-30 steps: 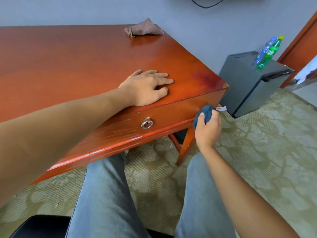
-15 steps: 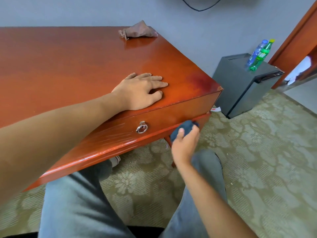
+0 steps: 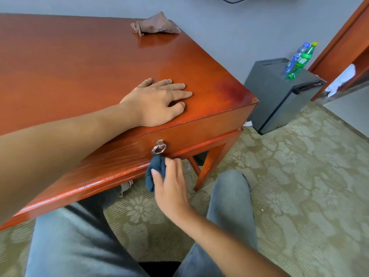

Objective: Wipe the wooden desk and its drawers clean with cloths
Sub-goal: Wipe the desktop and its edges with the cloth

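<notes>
The glossy red-brown wooden desk (image 3: 79, 66) fills the left and centre of the head view. Its drawer front (image 3: 191, 136) carries a silver ring pull (image 3: 158, 148). My left hand (image 3: 157, 101) rests flat on the desktop near the front right corner, fingers straight. My right hand (image 3: 171, 186) grips a dark blue cloth (image 3: 155, 170) and holds it against the drawer's lower edge, just below the ring pull. A crumpled brown cloth (image 3: 155, 25) lies at the back edge of the desktop.
A dark grey mini fridge (image 3: 279, 96) stands right of the desk against the wall, with two plastic bottles (image 3: 299, 58) on top. A wooden door frame (image 3: 343, 47) is at the far right. My knees in grey jeans (image 3: 229, 196) are under the desk edge, on patterned carpet.
My right hand has slid the blue cloth leftward along the drawer's lower edge, from the right corner to below the ring pull. My left hand has stayed flat on the desktop.
</notes>
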`<state>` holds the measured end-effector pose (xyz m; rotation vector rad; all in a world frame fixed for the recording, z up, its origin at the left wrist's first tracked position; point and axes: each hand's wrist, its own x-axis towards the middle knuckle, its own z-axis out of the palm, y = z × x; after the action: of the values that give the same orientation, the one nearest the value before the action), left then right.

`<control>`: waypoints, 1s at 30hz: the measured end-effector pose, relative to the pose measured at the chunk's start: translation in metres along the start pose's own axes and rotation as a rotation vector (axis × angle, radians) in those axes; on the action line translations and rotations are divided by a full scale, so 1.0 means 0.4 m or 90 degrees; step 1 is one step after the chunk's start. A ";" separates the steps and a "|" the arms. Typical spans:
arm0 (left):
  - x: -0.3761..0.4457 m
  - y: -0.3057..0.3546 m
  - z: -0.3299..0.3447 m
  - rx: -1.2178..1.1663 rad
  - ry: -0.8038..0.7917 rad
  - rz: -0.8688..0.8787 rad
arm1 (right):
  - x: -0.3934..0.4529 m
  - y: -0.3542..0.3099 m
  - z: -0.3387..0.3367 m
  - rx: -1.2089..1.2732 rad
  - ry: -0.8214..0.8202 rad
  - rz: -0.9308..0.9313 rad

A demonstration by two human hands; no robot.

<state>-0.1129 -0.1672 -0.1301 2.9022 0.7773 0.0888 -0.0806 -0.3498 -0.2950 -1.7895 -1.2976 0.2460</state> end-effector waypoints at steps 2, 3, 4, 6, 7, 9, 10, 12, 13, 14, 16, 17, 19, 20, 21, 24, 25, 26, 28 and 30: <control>-0.002 0.000 0.000 0.001 0.001 -0.003 | 0.045 0.085 -0.060 -0.008 0.062 0.060; -0.002 0.000 0.000 0.003 0.002 -0.005 | 0.078 0.133 -0.097 -0.011 0.114 0.110; -0.002 0.001 -0.001 0.003 0.003 -0.005 | 0.114 0.183 -0.134 -0.010 0.166 0.167; 0.000 0.004 -0.001 0.003 0.004 0.001 | 0.183 0.260 -0.205 0.014 0.244 0.280; 0.000 0.004 0.000 0.005 0.005 0.002 | 0.214 0.284 -0.232 0.027 0.277 0.323; -0.001 0.003 -0.002 0.007 0.004 0.002 | 0.253 0.307 -0.257 0.049 0.337 0.370; -0.002 0.003 -0.003 0.006 0.005 0.004 | 0.258 0.304 -0.256 0.056 0.363 0.377; -0.004 0.007 -0.003 0.007 0.010 0.005 | 0.241 0.256 -0.215 0.066 0.402 0.364; -0.005 0.010 -0.004 0.011 0.011 0.002 | 0.219 0.213 -0.181 0.074 0.403 0.334; -0.006 0.011 -0.004 0.013 0.012 -0.001 | 0.190 0.165 -0.142 0.076 0.389 0.290; -0.012 0.013 -0.004 0.008 0.031 -0.002 | 0.120 0.073 -0.079 0.069 0.334 0.178; -0.017 0.011 -0.001 -0.001 0.056 0.001 | 0.088 0.051 -0.056 0.051 0.287 0.101; -0.033 0.005 -0.004 -0.041 0.111 0.001 | 0.048 0.050 -0.045 -0.013 0.162 -0.084; -0.045 -0.003 -0.008 -0.066 0.118 -0.003 | 0.047 0.065 -0.058 -0.073 0.106 -0.172; -0.059 -0.013 -0.011 -0.079 0.110 -0.004 | 0.059 0.091 -0.078 -0.127 0.084 -0.220; -0.124 -0.071 -0.023 -0.034 0.039 0.002 | 0.115 0.124 -0.145 -0.049 0.235 -0.002; -0.156 -0.097 -0.031 -0.019 0.010 -0.009 | 0.130 0.128 -0.155 0.017 0.288 0.102; -0.188 -0.124 -0.040 -0.008 -0.015 -0.025 | 0.138 0.124 -0.152 0.062 0.328 0.169; -0.245 -0.173 -0.055 0.016 -0.061 -0.060 | 0.121 0.088 -0.107 0.055 0.346 0.189; -0.276 -0.195 -0.061 0.027 -0.100 -0.082 | 0.064 0.019 -0.023 0.046 0.305 0.110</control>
<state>-0.2492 -0.1529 -0.1195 2.8456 0.9450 -0.1693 -0.0589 -0.3336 -0.2872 -1.7613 -0.7872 -0.0438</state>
